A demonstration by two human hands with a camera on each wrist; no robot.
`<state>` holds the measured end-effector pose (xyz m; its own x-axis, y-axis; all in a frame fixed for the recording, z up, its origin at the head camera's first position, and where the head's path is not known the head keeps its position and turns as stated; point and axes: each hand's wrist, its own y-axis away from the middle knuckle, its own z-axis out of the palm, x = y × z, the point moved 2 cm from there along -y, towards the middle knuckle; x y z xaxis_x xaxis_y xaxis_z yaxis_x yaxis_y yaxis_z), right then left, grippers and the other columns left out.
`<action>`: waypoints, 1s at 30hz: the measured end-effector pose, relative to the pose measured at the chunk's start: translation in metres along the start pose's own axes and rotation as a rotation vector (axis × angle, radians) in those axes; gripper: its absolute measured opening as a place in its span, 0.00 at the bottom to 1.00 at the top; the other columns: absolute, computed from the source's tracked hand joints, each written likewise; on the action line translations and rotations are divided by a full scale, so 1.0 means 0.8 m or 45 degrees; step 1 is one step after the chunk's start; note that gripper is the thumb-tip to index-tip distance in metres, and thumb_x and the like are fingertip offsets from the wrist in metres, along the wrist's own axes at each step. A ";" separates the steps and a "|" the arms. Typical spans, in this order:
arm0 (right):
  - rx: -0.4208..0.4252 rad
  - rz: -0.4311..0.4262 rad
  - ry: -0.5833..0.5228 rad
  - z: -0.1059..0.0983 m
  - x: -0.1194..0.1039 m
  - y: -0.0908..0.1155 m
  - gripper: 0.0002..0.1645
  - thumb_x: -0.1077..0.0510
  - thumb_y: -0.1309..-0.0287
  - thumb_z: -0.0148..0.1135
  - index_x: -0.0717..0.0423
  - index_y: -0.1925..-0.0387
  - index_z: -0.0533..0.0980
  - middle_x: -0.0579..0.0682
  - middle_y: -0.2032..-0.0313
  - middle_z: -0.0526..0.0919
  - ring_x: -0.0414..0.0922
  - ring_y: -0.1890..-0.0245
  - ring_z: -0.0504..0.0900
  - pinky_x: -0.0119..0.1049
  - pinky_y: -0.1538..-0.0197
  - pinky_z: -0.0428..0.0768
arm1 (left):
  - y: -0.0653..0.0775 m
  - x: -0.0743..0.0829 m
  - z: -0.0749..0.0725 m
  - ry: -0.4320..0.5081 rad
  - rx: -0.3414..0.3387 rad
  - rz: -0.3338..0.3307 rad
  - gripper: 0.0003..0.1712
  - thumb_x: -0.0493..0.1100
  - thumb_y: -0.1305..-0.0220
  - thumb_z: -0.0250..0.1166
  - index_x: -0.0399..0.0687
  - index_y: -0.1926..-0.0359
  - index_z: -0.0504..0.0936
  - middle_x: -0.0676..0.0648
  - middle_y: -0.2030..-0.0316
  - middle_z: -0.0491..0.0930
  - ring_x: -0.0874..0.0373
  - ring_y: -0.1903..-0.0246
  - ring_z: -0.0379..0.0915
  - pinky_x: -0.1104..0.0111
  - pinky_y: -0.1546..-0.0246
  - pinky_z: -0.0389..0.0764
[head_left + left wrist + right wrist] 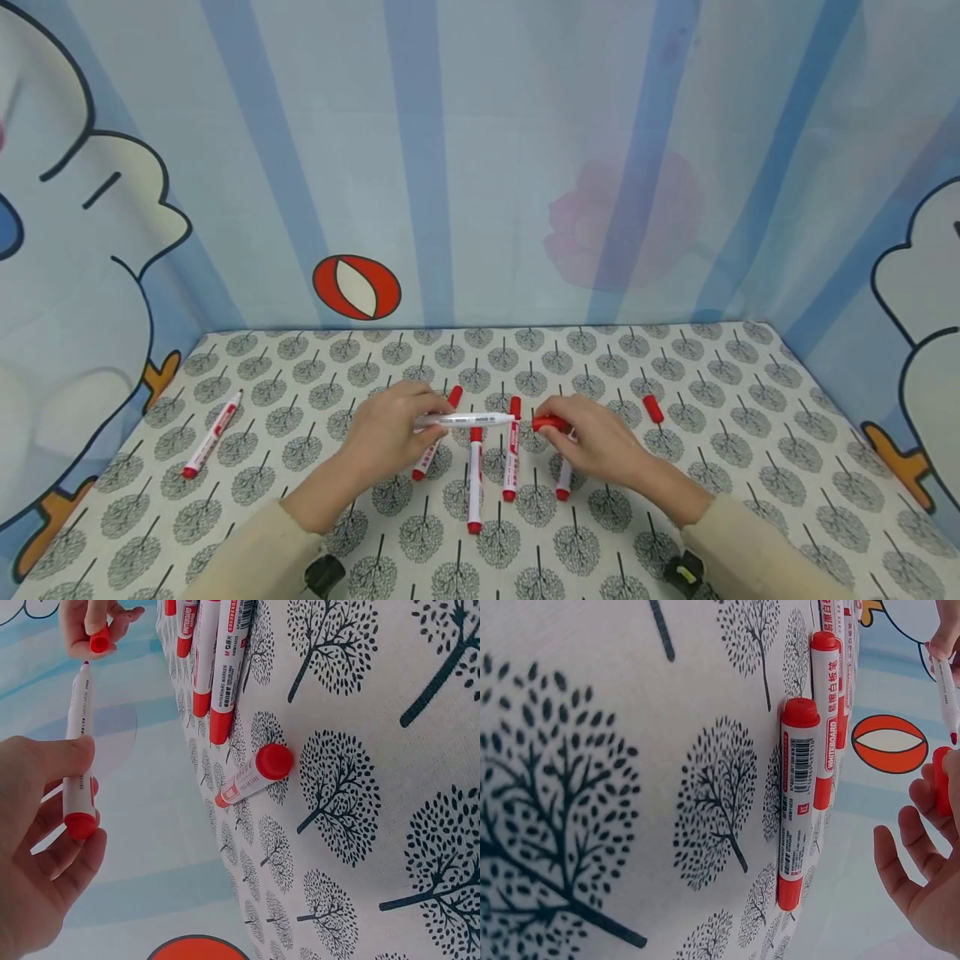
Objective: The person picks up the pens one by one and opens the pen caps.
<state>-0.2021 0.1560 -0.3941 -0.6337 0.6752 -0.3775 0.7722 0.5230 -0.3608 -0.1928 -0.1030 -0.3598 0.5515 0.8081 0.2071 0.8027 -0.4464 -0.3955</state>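
Observation:
Above the table my left hand [396, 427] grips an uncapped whiteboard marker [474, 420], white with a red end, its tip pointing right. My right hand [594, 435] pinches a red cap [551, 423] between thumb and fingers, its open end facing the marker's tip. A small gap separates the tip from the cap in the left wrist view. Below the hands lie several capped red-and-white markers [476, 483]; one capped marker [798, 802] shows close up in the right wrist view. My right hand partly covers another marker [565, 479].
At the left of the table lies another uncapped marker [213, 437], tip pointing away. A loose red cap [652, 408] lies at the right. The tree-patterned tablecloth [750, 517] reaches a striped cloth backdrop [510, 167] at the back and sides.

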 end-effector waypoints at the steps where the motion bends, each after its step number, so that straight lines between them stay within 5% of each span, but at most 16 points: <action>1: 0.002 -0.004 -0.001 0.000 0.001 0.000 0.08 0.56 0.45 0.62 0.48 0.62 0.76 0.41 0.66 0.80 0.34 0.70 0.74 0.26 0.69 0.73 | 0.000 -0.001 -0.001 0.002 0.000 0.000 0.12 0.44 0.55 0.73 0.58 0.65 0.85 0.60 0.71 0.77 0.68 0.72 0.68 0.76 0.75 0.69; 15: 0.042 0.029 -0.036 -0.003 0.005 -0.001 0.11 0.58 0.49 0.65 0.47 0.61 0.77 0.41 0.65 0.81 0.36 0.67 0.76 0.29 0.64 0.76 | 0.004 -0.007 0.001 -0.026 -0.006 -0.043 0.13 0.44 0.56 0.73 0.59 0.65 0.84 0.62 0.73 0.77 0.68 0.74 0.69 0.78 0.81 0.67; 30: 0.049 0.018 0.024 -0.005 0.009 -0.001 0.13 0.59 0.49 0.64 0.46 0.59 0.77 0.40 0.61 0.82 0.35 0.63 0.77 0.32 0.59 0.77 | 0.014 -0.026 0.002 0.016 -0.163 -0.296 0.12 0.43 0.54 0.71 0.61 0.65 0.84 0.60 0.70 0.79 0.68 0.77 0.69 0.75 0.82 0.68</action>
<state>-0.2066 0.1627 -0.3928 -0.6213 0.6925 -0.3667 0.7786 0.4930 -0.3882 -0.1959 -0.1243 -0.3697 0.3512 0.8901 0.2905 0.9298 -0.2951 -0.2200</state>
